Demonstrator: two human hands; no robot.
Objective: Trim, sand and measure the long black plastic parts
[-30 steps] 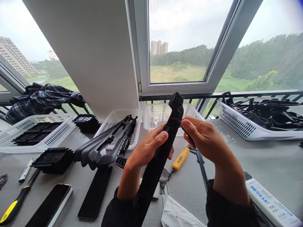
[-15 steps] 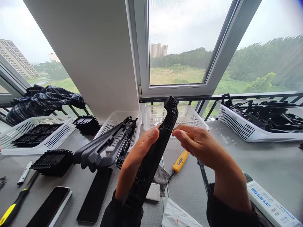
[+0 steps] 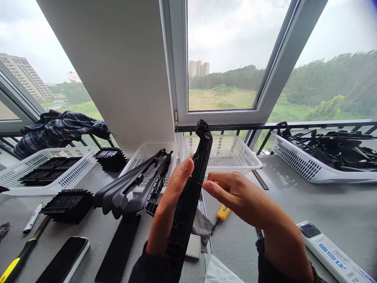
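Since the earlier frames, your right hand has let go and now hovers open just right of the long black plastic trim piece. Your left hand grips it upright. Judged step: inspecting; next, regrasp carefully.

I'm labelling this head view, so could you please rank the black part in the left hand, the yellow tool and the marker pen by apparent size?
1. Black part, though nearness to the camera inflates it.
2. Marker pen.
3. Yellow tool, partly hidden by the right hand, so its rank against the pen is unsure.
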